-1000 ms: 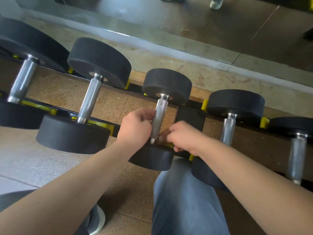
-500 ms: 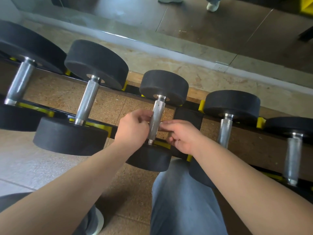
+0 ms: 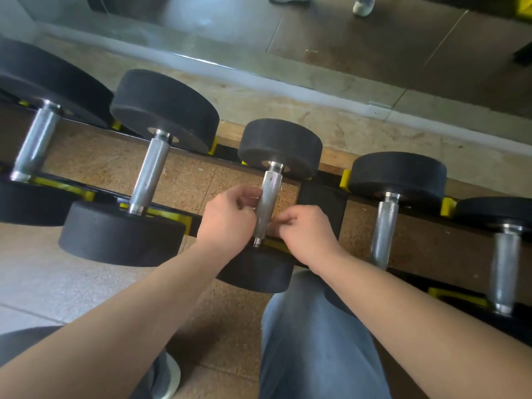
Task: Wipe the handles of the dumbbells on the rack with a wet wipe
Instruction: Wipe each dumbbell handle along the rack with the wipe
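Note:
Several black rubber-headed dumbbells with knurled steel handles lie across a black rack [image 3: 322,197] with yellow cradles. My hands flank the handle [image 3: 269,197] of the small middle dumbbell [image 3: 280,145]. My left hand [image 3: 227,223] has its fingers curled against the handle's left side. On the right side, my right hand [image 3: 305,234] has curled fingertips touching the lower part of the handle. No wet wipe shows in either hand; the fingers hide whatever is between them and the bar.
A bigger dumbbell [image 3: 149,180] sits to the left and a smaller one [image 3: 385,226] to the right, with more beyond each. My jeans-clad knee [image 3: 313,341] is under the rack's front rail. A mirror [image 3: 316,38] runs along the floor behind.
My right fingertips have slid a little up from the handle's near end toward its middle. My left hand stays on the handle's left side. The view has shifted slightly.

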`<state>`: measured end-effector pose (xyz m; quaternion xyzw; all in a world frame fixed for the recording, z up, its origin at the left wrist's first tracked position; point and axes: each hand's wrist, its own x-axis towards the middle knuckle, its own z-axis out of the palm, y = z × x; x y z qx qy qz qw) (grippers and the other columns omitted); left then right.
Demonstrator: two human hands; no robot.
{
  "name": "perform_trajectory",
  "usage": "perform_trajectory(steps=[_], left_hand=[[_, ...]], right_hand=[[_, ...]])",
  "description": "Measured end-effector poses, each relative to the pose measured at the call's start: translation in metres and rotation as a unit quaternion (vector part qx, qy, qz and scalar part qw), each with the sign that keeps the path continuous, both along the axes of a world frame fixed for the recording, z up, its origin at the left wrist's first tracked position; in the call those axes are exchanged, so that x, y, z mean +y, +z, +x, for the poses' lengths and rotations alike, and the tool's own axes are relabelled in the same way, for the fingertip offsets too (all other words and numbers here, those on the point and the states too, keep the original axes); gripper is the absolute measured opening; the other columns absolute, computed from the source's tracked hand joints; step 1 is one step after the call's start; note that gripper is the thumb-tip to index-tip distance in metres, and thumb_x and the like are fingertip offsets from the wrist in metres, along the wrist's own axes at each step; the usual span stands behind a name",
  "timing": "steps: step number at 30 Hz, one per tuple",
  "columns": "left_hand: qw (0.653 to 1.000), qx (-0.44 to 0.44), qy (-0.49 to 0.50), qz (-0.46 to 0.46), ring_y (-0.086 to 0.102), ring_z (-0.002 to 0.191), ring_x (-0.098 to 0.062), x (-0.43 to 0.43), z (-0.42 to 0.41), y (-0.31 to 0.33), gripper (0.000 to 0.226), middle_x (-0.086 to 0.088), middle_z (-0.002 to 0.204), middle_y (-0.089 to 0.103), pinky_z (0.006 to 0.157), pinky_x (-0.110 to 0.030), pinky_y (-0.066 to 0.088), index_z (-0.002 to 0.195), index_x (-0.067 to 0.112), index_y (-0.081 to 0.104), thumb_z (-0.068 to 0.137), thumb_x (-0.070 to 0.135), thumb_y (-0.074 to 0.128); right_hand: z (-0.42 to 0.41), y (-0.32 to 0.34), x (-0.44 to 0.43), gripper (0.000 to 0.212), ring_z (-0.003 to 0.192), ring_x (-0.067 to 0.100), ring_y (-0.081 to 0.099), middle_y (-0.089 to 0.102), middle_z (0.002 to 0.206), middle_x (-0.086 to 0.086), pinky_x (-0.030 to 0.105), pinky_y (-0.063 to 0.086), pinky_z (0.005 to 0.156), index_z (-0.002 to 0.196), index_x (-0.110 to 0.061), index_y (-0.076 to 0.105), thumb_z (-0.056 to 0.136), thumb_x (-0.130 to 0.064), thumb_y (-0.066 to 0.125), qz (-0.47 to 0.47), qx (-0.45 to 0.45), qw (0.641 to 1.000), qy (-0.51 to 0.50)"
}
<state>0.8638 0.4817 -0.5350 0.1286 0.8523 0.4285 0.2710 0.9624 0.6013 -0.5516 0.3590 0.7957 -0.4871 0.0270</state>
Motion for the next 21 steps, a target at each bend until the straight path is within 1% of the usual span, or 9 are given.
perform_trajectory(steps=[3, 5, 6, 8, 11, 13, 17, 19, 21], left_hand=[[1.0, -0.001, -0.005, -0.007, 0.073, 0.087, -0.006, 0.0, 0.0, 0.002, 0.045, 0.018, 0.098, 0.074, 0.069, -0.034, 0.063, 0.114, 0.034, 0.07, 0.09, 0.004, 0.046], [1.0, -0.005, 0.001, -0.005, 0.072, 0.088, -0.006, 0.0, 0.0, 0.002, 0.045, 0.018, 0.098, 0.074, 0.071, -0.036, 0.064, 0.112, 0.034, 0.07, 0.09, 0.004, 0.045], [1.0, -0.005, 0.002, -0.004, 0.072, 0.088, -0.006, 0.0, 0.0, 0.001, 0.045, 0.018, 0.098, 0.074, 0.072, -0.037, 0.064, 0.112, 0.035, 0.07, 0.089, 0.005, 0.045], [1.0, -0.002, -0.002, -0.003, 0.072, 0.086, -0.005, -0.001, 0.0, 0.0, 0.045, 0.019, 0.098, 0.074, 0.072, -0.038, 0.065, 0.111, 0.036, 0.07, 0.09, 0.005, 0.046], [1.0, -0.001, 0.0, 0.008, 0.073, 0.088, -0.006, -0.002, -0.001, -0.002, 0.044, 0.019, 0.098, 0.073, 0.075, -0.038, 0.065, 0.11, 0.035, 0.07, 0.09, 0.004, 0.047], [1.0, -0.002, 0.002, 0.011, 0.073, 0.089, -0.006, -0.002, -0.001, -0.002, 0.043, 0.018, 0.098, 0.073, 0.076, -0.036, 0.064, 0.111, 0.035, 0.07, 0.09, 0.005, 0.048], [1.0, -0.003, -0.002, 0.006, 0.072, 0.078, -0.002, -0.001, 0.001, 0.0, 0.041, 0.016, 0.1, 0.073, 0.061, -0.025, 0.06, 0.116, 0.033, 0.069, 0.093, 0.005, 0.049], [1.0, -0.007, 0.004, 0.004, 0.072, 0.082, -0.003, -0.001, 0.001, 0.001, 0.042, 0.015, 0.1, 0.074, 0.066, -0.033, 0.064, 0.116, 0.032, 0.069, 0.092, 0.006, 0.047], [1.0, -0.012, 0.009, 0.003, 0.073, 0.088, -0.007, 0.0, 0.001, 0.0, 0.044, 0.016, 0.1, 0.074, 0.07, -0.04, 0.065, 0.114, 0.033, 0.07, 0.089, 0.006, 0.045]], right_hand=[[-0.005, 0.003, 0.003, 0.011, 0.08, -0.017, 0.058, 0.063, 0.089, -0.028, -0.003, 0.04, 0.071, 0.102, -0.027, 0.079, 0.095, -0.025, 0.07, 0.126, 0.108, 0.986, -0.028], [-0.013, 0.004, 0.006, 0.011, 0.083, -0.021, 0.057, 0.061, 0.088, -0.031, -0.004, 0.038, 0.072, 0.103, -0.028, 0.078, 0.095, -0.028, 0.07, 0.152, 0.152, 0.975, -0.06], [-0.015, 0.004, 0.006, 0.01, 0.083, -0.02, 0.057, 0.061, 0.087, -0.03, -0.004, 0.038, 0.072, 0.103, -0.028, 0.077, 0.096, -0.028, 0.069, 0.157, 0.152, 0.974, -0.059], [-0.01, 0.003, 0.0, 0.01, 0.082, -0.017, 0.056, 0.062, 0.09, -0.026, -0.003, 0.039, 0.072, 0.104, -0.027, 0.075, 0.096, -0.027, 0.068, 0.146, 0.122, 0.982, -0.011], [0.007, 0.003, -0.009, 0.008, 0.085, -0.005, 0.061, 0.069, 0.094, -0.018, 0.003, 0.041, 0.066, 0.101, -0.029, 0.075, 0.094, -0.027, 0.07, 0.089, 0.02, 0.991, 0.095], [0.009, 0.001, -0.007, 0.006, 0.084, -0.005, 0.062, 0.07, 0.091, -0.017, 0.004, 0.042, 0.064, 0.098, -0.029, 0.075, 0.093, -0.028, 0.071, 0.082, 0.009, 0.991, 0.106], [-0.012, 0.0, -0.004, 0.006, 0.086, -0.015, 0.057, 0.062, 0.087, -0.024, 0.0, 0.04, 0.071, 0.099, -0.026, 0.073, 0.096, -0.024, 0.068, 0.121, 0.127, 0.984, -0.013], [-0.029, 0.001, 0.001, 0.009, 0.083, -0.016, 0.055, 0.062, 0.091, -0.025, 0.0, 0.038, 0.07, 0.102, -0.025, 0.074, 0.098, -0.025, 0.066, 0.141, 0.157, 0.975, -0.07], [-0.04, 0.002, 0.005, 0.012, 0.079, -0.012, 0.056, 0.066, 0.092, -0.017, -0.001, 0.039, 0.07, 0.102, -0.02, 0.076, 0.098, -0.023, 0.065, 0.184, 0.182, 0.963, -0.072]])
